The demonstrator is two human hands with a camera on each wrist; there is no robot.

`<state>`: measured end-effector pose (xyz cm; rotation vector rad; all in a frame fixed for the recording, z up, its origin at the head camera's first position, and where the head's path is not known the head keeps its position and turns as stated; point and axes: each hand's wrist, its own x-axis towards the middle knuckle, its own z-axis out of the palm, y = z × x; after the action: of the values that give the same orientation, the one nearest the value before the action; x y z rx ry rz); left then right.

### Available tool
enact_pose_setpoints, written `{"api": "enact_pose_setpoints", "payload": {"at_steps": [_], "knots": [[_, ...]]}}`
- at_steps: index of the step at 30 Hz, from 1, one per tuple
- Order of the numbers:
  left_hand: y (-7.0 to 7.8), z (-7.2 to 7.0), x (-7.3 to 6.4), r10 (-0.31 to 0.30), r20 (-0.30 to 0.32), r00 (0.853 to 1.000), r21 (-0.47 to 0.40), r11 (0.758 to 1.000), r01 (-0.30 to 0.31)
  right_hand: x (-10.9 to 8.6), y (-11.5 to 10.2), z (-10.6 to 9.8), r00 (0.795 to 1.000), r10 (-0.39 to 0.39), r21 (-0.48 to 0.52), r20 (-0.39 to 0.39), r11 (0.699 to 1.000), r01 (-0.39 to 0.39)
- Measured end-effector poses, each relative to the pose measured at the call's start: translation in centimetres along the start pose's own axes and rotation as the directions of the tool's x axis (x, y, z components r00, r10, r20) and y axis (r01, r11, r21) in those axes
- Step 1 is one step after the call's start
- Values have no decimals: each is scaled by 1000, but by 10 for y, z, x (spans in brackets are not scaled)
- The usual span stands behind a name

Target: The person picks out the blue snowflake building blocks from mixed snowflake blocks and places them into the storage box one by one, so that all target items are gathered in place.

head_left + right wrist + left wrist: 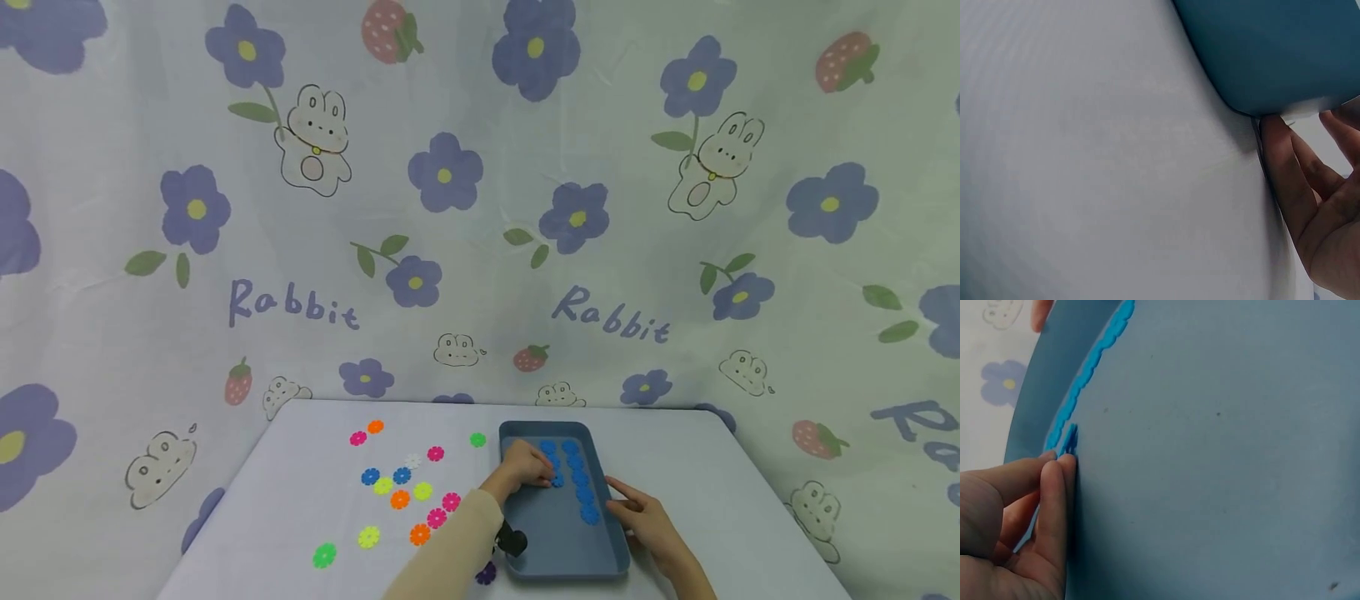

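In the head view, my left hand (pixel 528 465) reaches into the grey-blue tray (pixel 551 565). Its thumb and fingertips pinch a blue flower-shaped disc (pixel 557 481) at the near end of a short blue row. That disc (pixel 1070 439) pokes out past the fingertips in the left wrist view. A longer row of blue discs (pixel 583 493) runs along the tray's right side. Outside the tray, my right hand (pixel 647 523) touches the right wall with its fingertips. In the right wrist view, the fingers (pixel 1282 150) rest at the tray's lower outer edge.
Left of the tray, loose discs lie scattered on the white table (pixel 277 500): orange (pixel 400 499), pink (pixel 435 453), green (pixel 325 556), yellow (pixel 369 537), white (pixel 412 460) and blue (pixel 371 477). A dark purple disc (pixel 486 573) lies near the tray's front left corner. A patterned curtain (pixel 480 250) hangs behind.
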<state>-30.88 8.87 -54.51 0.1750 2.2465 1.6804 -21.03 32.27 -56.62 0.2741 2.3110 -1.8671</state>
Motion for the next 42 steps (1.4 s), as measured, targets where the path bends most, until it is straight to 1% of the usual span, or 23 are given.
{"api": "enact_pose_setpoints", "payload": {"at_steps": [3, 7, 13, 14, 20, 23, 27, 31, 34, 39, 42], "knots": [[-2, 2, 3, -3, -4, 1000, -4, 1000, 3, 0, 1, -1, 1000, -6, 6, 6, 1000, 6], [-1, 3, 1, 9, -13, 1000, -6, 1000, -9, -1, -1, -1, 1000, -12, 4, 7, 1000, 12], [2, 3, -3, 6, -22, 1000, 2, 1000, -6, -1, -1, 0, 1000, -11, 0, -1, 1000, 11], [1, 4, -3, 1, -27, 1000, 4, 1000, -1, -1, 0, 0, 1000, -10, -2, -2, 1000, 10], [-9, 8, 6, 16, -62, 998, 50, 999, -13, 2, 2, -1, 1000, -15, -4, 2, 1000, 15], [-12, 10, 10, 9, -71, 997, 30, 1000, -7, 2, 2, -2, 1000, -15, -3, 16, 1000, 15], [-11, 10, 9, 7, -70, 997, 10, 1000, -7, 3, 3, -3, 999, -23, 0, 28, 1000, 23], [-8, 8, 4, 6, -59, 998, 3, 1000, -6, 2, 3, -2, 1000, -21, -3, 20, 1000, 21], [-4, 5, 0, 4, -39, 999, -1, 1000, -4, 1, 2, 0, 1000, -8, -5, 4, 1000, 8], [4, 1, -4, -5, -4, 1000, 33, 999, 5, -1, 0, 0, 1000, -3, -13, -10, 1000, 3], [9, -3, -5, 24, 10, 1000, 47, 999, -25, -1, 0, 0, 1000, -5, -15, -14, 1000, 5]]}}
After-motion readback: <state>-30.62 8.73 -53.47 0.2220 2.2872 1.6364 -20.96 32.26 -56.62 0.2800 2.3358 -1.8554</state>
